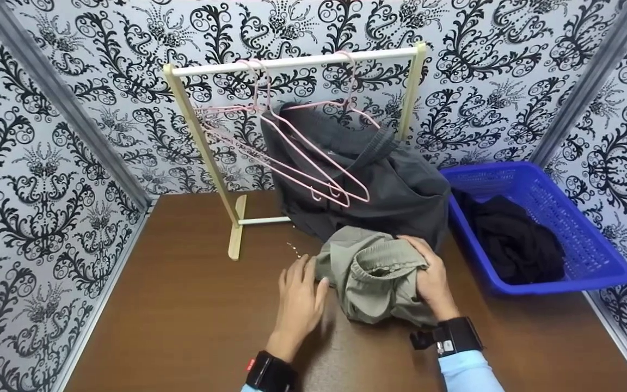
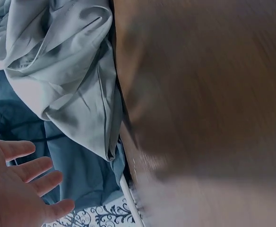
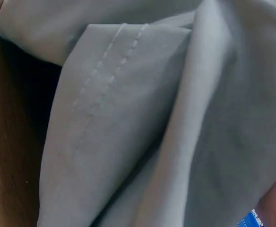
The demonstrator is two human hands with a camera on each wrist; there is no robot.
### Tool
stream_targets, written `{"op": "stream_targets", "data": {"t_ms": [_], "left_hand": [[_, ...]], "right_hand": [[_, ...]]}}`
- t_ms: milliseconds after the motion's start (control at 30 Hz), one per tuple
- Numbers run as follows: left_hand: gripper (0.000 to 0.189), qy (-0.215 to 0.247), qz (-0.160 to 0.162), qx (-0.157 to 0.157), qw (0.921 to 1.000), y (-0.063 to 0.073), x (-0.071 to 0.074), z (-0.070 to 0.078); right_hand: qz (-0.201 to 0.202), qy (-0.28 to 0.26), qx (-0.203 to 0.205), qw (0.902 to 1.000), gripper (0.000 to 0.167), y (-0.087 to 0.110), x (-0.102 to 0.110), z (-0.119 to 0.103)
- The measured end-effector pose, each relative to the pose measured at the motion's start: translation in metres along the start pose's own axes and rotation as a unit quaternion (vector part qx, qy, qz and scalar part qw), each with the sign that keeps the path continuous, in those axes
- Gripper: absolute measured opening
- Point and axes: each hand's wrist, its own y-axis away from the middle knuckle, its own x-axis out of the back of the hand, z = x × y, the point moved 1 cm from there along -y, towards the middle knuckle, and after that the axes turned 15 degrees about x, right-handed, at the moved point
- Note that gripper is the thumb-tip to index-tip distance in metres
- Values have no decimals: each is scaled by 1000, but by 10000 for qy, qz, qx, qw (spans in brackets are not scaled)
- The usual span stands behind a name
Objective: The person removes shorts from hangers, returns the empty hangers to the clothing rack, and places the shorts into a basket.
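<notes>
A pair of olive-green shorts [image 1: 346,267] with a gathered elastic waistband is bunched up over the brown table, its waist opening facing up. My right hand [image 1: 432,277] grips it at the right side of the waistband; in the right wrist view the stitched olive cloth [image 3: 114,104] fills most of the picture. My left hand [image 1: 298,299] is beside the left edge of the shorts with fingers extended. In the left wrist view that hand [image 2: 20,184] has its fingers spread, holding nothing, below a hanging fold of the shorts [image 2: 76,90].
Behind stands a small rack [image 1: 292,62] with pink hangers [image 1: 313,158]. Dark grey elastic-waist shorts [image 1: 368,190] hang there, reaching down behind the olive pair. A blue basket [image 1: 591,234] with black cloth [image 1: 515,239] is at the right. Patterned walls [image 1: 36,163] enclose the table [image 1: 183,305].
</notes>
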Motion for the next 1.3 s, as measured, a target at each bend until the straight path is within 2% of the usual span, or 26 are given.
{"op": "stream_targets", "data": {"t_ms": [133,367,500,733,833,933,1133,1300], "left_hand": [[48,-3,-84,-16,10000,0,-3,6],[50,-76,-226,-30,9997,1,-6,14],[50,-80,-304,-5,9995,1,-8,17],[50,-127,-418,-42,9990,1,-11,23],[51,-145,-450,-35,9989,1,-12,24],[51,-166,-501,-11,9986,1,-12,25],[51,-163,-403,-95,9990,1,-13,25],[52,-182,-499,-38,9986,0,-13,28]], "right_hand": [[22,44,-128,9999,38,-1,7,-4],[304,-516,190,9980,34,-2,20,-6],[435,-464,283,9976,32,-3,27,-5],[717,-601,-58,9956,35,5,40,22],[823,-827,-249,9929,37,5,46,25],[950,-1123,-262,9888,38,4,51,25],[1116,-1471,169,9827,32,4,61,22],[1314,-1709,350,9759,30,2,67,17]]}}
